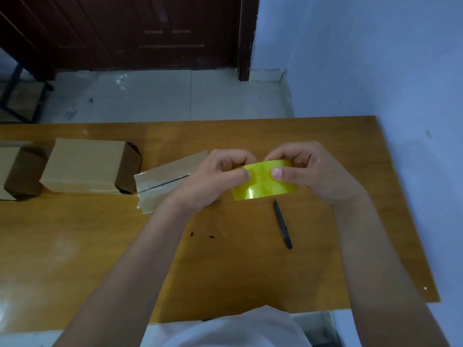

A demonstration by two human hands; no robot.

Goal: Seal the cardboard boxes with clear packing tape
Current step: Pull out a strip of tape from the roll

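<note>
A yellowish roll of packing tape (pixel 263 184) is held above the wooden table (pixel 100 246) between both hands. My left hand (pixel 215 176) grips its left side with the thumb pressed on the outer surface. My right hand (pixel 305 169) grips its right side, thumb on the tape as well. Behind my left hand lies a cardboard box (pixel 165 179) with clear tape over its seam. Two more cardboard boxes stand to the left: a closed one (pixel 85 166) with open end flaps and a partly seen one (pixel 17 171) at the frame's edge.
A black pen-like tool (pixel 283 224) lies on the table right of centre, below the roll. Two small dark specks (pixel 200 235) sit near the middle. The table ends at a blue wall (pixel 400 71) on the right. A dark wooden door (pixel 150 31) stands beyond the floor.
</note>
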